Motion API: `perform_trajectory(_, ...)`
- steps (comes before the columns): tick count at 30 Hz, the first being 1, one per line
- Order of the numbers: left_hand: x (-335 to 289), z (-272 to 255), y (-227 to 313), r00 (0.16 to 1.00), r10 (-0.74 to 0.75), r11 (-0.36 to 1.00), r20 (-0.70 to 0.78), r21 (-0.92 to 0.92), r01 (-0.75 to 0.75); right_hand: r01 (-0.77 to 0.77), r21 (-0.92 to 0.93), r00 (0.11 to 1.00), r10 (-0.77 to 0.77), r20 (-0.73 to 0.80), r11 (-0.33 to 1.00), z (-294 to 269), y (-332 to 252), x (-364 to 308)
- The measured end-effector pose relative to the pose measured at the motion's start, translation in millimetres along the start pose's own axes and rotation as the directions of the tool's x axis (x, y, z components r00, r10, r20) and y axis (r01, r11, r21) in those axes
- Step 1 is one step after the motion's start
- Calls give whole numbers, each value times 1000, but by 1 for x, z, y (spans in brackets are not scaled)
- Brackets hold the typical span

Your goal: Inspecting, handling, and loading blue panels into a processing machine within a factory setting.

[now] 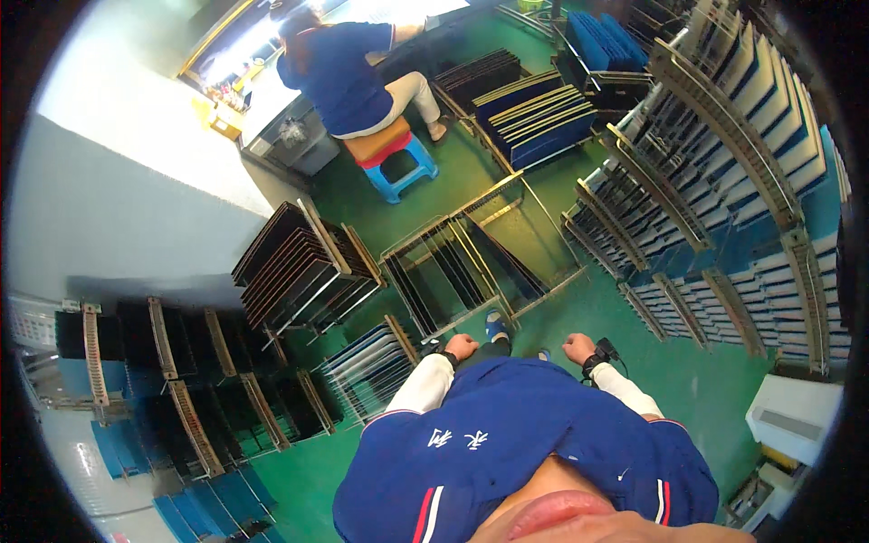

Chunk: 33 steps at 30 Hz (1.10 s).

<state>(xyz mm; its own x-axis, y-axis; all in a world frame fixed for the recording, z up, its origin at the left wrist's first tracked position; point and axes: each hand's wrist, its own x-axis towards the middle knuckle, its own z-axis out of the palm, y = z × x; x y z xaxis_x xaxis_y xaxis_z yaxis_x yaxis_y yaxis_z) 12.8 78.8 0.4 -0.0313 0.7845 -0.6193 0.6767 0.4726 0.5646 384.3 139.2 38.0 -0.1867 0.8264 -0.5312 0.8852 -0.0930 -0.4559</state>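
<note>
Both my arms hang forward in white sleeves. My left hand [463, 346] is curled into a loose fist with nothing seen in it, beside the near end of a low metal rack [425, 317] of upright dark panels. Over the green floor, my right hand [579, 347] is also loosely closed and touches nothing. A black strap with a small device [605, 351] sits on my right wrist; another dark band [449, 359] is on the left. Below my left hand stands a smaller rack of pale, thin panels [367, 364].
Tall slotted racks with stacked panels [724, 217] line the right side. More racks with dark and blue sheets [217, 389] stand at left. Ahead, a person in blue [339, 77] sits on a stool [394, 163] at a lit bench. A white machine [795, 416] is at lower right.
</note>
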Motion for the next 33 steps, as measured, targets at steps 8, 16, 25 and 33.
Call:
perform_trajectory(8, 6, 23, 22, 996, 56, 996, 75, 65, -61, -187, -30, 980, 189, 70, 982, 35, 94, -64)
perform_trajectory(16, -19, 41, 28, 995, 38, 997, 95, 65, -44, -170, -16, 978, 171, 118, 985, 54, 130, -90)
perform_trajectory(25, -31, 65, 29, 996, 21, 999, 88, 25, -24, -149, 113, 989, 145, 41, 982, 46, 100, -67)
perform_trajectory(33, -27, 80, 34, 995, 67, 996, 72, 59, -72, -200, 221, 979, 185, 87, 954, 33, 113, -91)
